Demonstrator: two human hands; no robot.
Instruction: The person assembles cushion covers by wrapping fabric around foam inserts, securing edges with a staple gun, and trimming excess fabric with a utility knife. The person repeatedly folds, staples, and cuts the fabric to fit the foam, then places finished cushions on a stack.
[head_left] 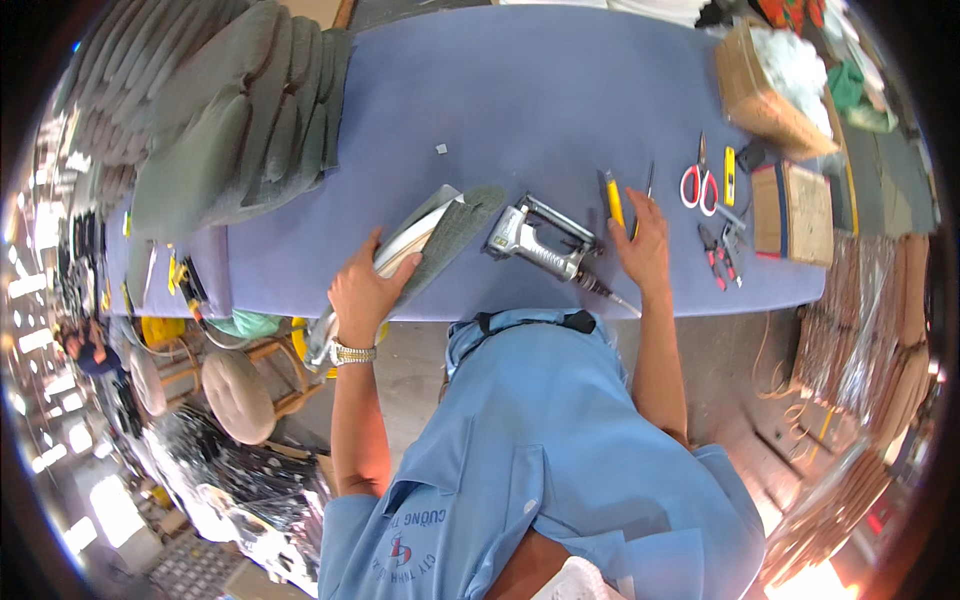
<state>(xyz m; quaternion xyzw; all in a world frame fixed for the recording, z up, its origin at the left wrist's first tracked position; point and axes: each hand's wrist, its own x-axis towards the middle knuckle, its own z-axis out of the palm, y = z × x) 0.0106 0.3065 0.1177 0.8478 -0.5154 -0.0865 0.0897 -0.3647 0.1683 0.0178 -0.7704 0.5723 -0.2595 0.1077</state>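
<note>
Our left hand point(365, 290) clamps a grey padded panel point(440, 235) while our right hand point(643, 245), fingers spread, rests near the staple gun point(540, 245).

An open brown cardboard box point(752, 88) of white stuffing stands at the table's far right.

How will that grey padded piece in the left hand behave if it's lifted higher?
The grey padded piece will probably flex: it looks thin and fabric-covered. It is likely light, since the left hand holds it alone by one end. Its fabric surface should not slip easily.
</note>
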